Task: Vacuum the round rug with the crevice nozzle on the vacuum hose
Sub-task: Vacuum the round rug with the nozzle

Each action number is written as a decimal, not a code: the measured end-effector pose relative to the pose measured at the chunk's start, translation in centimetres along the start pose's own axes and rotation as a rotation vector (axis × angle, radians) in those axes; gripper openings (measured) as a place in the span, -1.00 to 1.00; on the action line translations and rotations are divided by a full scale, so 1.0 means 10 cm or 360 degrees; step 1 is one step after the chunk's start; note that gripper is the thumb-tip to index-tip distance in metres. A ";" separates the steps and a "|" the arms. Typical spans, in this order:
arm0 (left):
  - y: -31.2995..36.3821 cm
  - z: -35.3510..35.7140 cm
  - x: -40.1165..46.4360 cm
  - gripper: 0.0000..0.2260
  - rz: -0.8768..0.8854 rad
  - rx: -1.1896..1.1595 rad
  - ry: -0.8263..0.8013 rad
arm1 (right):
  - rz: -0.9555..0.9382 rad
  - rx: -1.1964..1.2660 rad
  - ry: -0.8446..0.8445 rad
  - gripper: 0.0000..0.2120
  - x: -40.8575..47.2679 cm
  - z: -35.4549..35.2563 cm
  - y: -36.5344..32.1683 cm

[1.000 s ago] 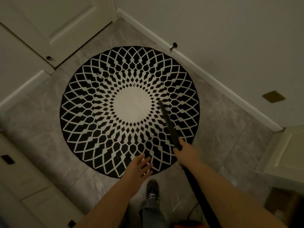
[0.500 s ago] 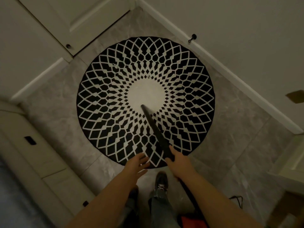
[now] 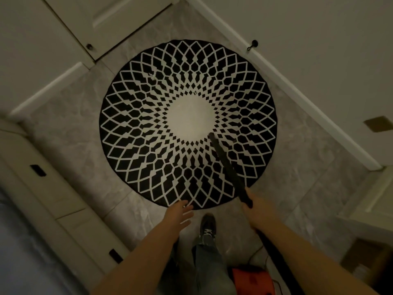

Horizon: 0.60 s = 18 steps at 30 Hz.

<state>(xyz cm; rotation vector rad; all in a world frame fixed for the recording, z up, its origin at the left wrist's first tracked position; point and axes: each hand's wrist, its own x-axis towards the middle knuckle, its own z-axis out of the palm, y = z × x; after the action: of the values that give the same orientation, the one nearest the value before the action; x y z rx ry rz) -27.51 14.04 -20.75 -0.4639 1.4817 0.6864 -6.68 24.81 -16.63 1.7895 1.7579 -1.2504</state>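
The round rug (image 3: 148, 133) lay on the floor (image 3: 70, 124). The right hand (image 3: 256, 211) gripped the nozzle (image 3: 228, 169), whose tip touched the rug at 4 o'clock from its white middle. The left hand (image 3: 179, 213) hung spread, holding nothing.

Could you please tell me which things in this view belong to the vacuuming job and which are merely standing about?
Part of the job:
round rug
crevice nozzle
right hand gripping the nozzle
vacuum hose

Standing about:
doorstop
door
drawers
left hand, open and empty
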 end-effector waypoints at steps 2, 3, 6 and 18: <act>-0.01 -0.03 -0.02 -0.65 -0.0015 -0.0016 -0.0001 | -0.0067 0.0024 -0.0082 -0.47 -0.21 0.22 -0.10; -0.01 -0.04 -0.04 -0.66 -0.0023 -0.0023 -0.0007 | -0.0109 0.0036 -0.0136 -0.46 -0.33 0.35 -0.14; -0.02 -0.08 -0.09 -0.66 -0.0036 -0.0011 -0.0019 | -0.0101 0.0036 -0.0244 -0.43 -0.48 0.52 -0.12; -0.19 -0.33 -0.18 -0.67 -0.0032 0.0054 -0.0024 | -0.0006 -0.0020 -0.0130 -0.57 -0.61 0.47 -0.06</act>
<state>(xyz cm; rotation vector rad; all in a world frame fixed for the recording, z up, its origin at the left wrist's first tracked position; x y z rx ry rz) -28.62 10.21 -19.37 -0.4463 1.4703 0.6468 -7.94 17.51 -14.45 1.7038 1.7215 -1.2923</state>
